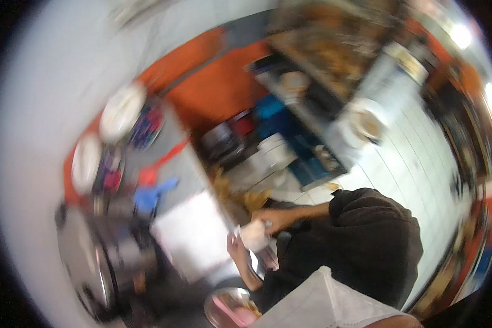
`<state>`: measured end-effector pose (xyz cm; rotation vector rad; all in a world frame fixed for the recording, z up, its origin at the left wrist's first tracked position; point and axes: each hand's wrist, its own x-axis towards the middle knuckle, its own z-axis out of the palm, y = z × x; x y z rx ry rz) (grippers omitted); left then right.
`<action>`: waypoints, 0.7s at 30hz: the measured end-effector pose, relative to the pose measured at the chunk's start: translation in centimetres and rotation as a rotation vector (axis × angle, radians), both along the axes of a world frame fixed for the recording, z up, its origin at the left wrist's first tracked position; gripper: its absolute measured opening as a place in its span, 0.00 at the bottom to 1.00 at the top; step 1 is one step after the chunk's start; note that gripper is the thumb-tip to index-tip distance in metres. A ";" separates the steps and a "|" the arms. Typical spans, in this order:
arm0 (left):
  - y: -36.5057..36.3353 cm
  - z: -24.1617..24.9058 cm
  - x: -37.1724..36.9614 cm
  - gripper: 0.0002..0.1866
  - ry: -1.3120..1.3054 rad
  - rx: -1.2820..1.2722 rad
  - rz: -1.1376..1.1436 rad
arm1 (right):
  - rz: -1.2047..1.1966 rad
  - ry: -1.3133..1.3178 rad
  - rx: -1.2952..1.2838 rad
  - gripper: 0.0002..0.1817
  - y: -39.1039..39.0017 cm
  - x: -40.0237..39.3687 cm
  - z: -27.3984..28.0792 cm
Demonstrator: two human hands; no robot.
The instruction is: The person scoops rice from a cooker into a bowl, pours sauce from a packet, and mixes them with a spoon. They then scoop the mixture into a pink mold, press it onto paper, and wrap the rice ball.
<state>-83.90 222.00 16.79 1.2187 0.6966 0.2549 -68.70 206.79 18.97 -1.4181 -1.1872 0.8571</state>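
Note:
My right hand [271,220] is bent round the upper edge of a pale beige item [252,235], which motion blur leaves too smeared to name. Below it, my left hand [236,249] grips the same item from the other side, with fingers raised against it. Both hands are close together in front of my dark shirt, just beyond the edge of a white square board [194,235] lying on the counter. Under my left forearm, a steel bowl [209,309] holds something pink and other contents I cannot make out.
A large steel pot [87,262] stands on the counter's left. Near the board lie a blue item [147,198] and a red one [147,176]. Tubs with white lids [123,112] line the wall. A white bucket [361,123] stands by shelving on the tiled floor.

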 end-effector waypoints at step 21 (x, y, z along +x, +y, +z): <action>-44.1 9.6 15.5 0.27 0.074 -0.633 -1.231 | -1.136 -0.471 -0.093 0.29 -46.6 -7.7 17.8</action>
